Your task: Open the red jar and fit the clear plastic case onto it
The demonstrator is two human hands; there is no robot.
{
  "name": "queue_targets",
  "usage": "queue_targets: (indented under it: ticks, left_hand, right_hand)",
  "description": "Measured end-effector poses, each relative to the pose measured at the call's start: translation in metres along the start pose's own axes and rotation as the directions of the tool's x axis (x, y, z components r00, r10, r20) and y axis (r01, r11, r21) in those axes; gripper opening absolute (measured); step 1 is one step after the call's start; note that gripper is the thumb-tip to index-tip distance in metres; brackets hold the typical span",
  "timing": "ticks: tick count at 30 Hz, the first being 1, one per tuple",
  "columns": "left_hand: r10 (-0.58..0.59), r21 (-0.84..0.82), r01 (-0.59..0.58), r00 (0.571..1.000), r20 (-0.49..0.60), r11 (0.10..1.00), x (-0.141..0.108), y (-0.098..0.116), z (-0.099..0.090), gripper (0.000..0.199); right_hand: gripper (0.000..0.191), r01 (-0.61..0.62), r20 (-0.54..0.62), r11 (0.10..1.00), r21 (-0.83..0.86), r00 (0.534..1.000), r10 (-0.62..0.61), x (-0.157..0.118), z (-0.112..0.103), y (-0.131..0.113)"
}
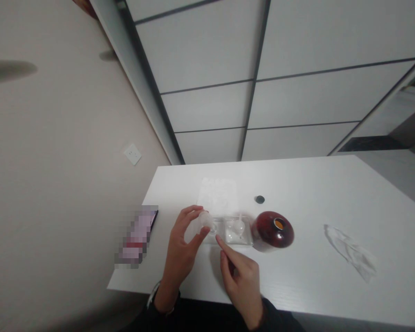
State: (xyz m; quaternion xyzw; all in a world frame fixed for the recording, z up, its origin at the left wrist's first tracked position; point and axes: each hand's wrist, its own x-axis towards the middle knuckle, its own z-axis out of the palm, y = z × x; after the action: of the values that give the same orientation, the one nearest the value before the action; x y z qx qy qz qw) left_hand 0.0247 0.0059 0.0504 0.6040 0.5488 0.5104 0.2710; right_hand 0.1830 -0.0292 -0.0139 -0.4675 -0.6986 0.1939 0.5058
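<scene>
My left hand (184, 243) grips a small translucent cup-like piece (205, 220) between thumb and fingers, above the left part of a clear plastic tray (248, 237). In the tray's right compartment lies a white rounded piece (238, 227) with a thin stem. My right hand (240, 272) is just right of the held piece, its index finger stretched toward it and the other fingers curled; whether the fingertip touches it, I cannot tell. A dark red, glossy round vessel (270, 234) with an orange-lined opening stands beside the tray.
On the white table (304, 276), a small dark disc (260, 199) lies behind the vessel and a crumpled clear wrapper (349, 252) at the right. A blurred-out phone-like object (138, 235) rests at the left edge. A whitish sheet (218, 191) lies behind the tray.
</scene>
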Motion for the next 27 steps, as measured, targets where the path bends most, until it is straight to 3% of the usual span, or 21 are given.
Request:
queue_targets:
  ticks: [7,14,20,27]
  left_hand:
    - [0.023,0.033,-0.023,1.0,0.002,0.999,0.006,0.005,-0.001,0.025]
    - [-0.041,0.022,0.042,0.999,-0.017,0.999,0.013,-0.002,-0.005,0.025]
    - [-0.094,-0.032,0.095,0.995,0.029,0.995,0.019,-0.001,-0.003,0.027]
    - [-0.088,-0.04,0.09,0.995,0.044,0.995,0.044,0.01,-0.009,0.033]
  right_hand:
    - [0.037,0.002,-0.007,1.0,0.003,1.0,-0.002,0.001,0.0,0.0]
    - [0.037,0.025,-0.017,1.0,-0.019,1.0,-0.025,0.002,-0.001,-0.001]
    - [0.037,0.022,-0.018,0.999,-0.029,1.0,-0.023,0.002,-0.001,0.0]
    - [0.037,0.042,-0.035,0.999,-0.027,0.998,-0.043,0.002,0.0,0.0]
